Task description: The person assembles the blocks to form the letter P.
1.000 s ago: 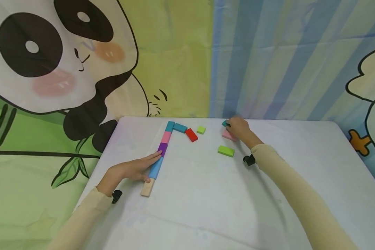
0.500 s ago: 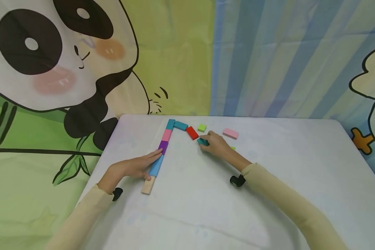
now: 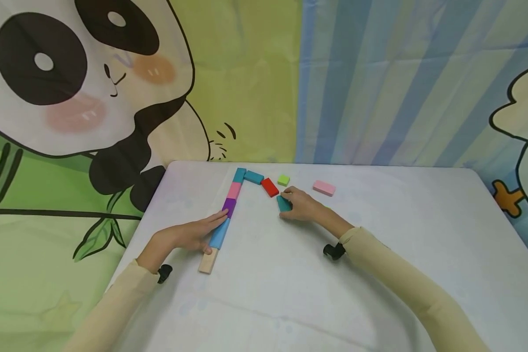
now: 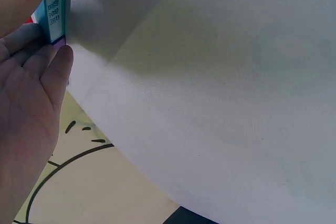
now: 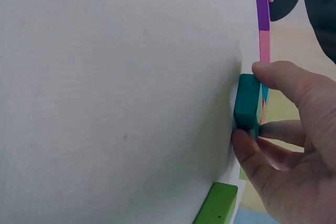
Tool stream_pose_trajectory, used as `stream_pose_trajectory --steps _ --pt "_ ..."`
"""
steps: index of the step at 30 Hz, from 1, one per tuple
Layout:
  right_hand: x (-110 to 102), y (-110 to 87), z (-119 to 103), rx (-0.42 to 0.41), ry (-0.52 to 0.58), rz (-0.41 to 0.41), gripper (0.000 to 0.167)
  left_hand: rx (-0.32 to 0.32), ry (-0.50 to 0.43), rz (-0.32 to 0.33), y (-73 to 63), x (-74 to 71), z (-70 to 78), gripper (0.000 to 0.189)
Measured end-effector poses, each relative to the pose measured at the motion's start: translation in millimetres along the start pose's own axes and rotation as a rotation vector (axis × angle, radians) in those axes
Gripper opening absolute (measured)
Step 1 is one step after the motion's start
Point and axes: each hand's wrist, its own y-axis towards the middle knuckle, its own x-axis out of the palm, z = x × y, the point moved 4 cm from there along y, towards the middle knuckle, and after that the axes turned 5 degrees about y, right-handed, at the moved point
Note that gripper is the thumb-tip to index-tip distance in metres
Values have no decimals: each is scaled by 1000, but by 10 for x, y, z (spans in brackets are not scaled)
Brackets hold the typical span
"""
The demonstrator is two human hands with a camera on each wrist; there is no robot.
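In the head view, a slanted row of blocks lies on the left of the white table: teal (image 3: 239, 175), pink (image 3: 234, 190), purple (image 3: 230, 207), light blue (image 3: 220, 233) and plain wood (image 3: 208, 262). From its top, a second teal block (image 3: 254, 177) and a red block (image 3: 270, 187) bend off rightward. My left hand (image 3: 189, 236) rests along the row, fingers extended to the purple block and thumb by the wooden one. My right hand (image 3: 303, 204) pinches another teal block (image 5: 247, 100) between thumb and fingers, just below the red block's lower end.
Behind the right hand lie a small lime green block (image 3: 283, 180) and a pale pink block (image 3: 324, 187). A longer green block (image 5: 218, 204) is mostly hidden by the right wrist in the head view. A printed cloth (image 3: 255, 83) hangs beyond the table's back edge.
My right hand has carried the teal block from beside the pale pink block leftward and nearer, to below the red block, and turned it there. The left hand stays in place.
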Motion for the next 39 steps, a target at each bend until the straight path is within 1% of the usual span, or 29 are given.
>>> stream_pose_trajectory --steps 4,9,11,16,20,26,32,36,39 --pt "15 4 25 -11 14 -12 72 0 12 -1 8 0 -4 105" --pt "37 6 21 -34 33 12 73 -10 14 -8 23 4 -7 106" --pt "49 9 16 -30 46 19 73 -6 8 -9 22 6 -5 105" --pt "74 23 5 10 72 36 73 -10 -2 -9 14 10 -10 106" --pt "89 29 6 31 63 62 74 -10 3 -9 14 12 -21 106" --pt "113 32 7 28 33 93 77 -12 6 -13 23 18 -23 106" --pt "117 31 -16 -1 13 136 75 -29 10 -13 20 17 -23 107" --pt "127 22 -38 -11 11 165 75 -27 5 -12 18 14 -15 106" --pt "123 4 -59 -16 11 186 78 -20 4 -9 16 10 -11 106"
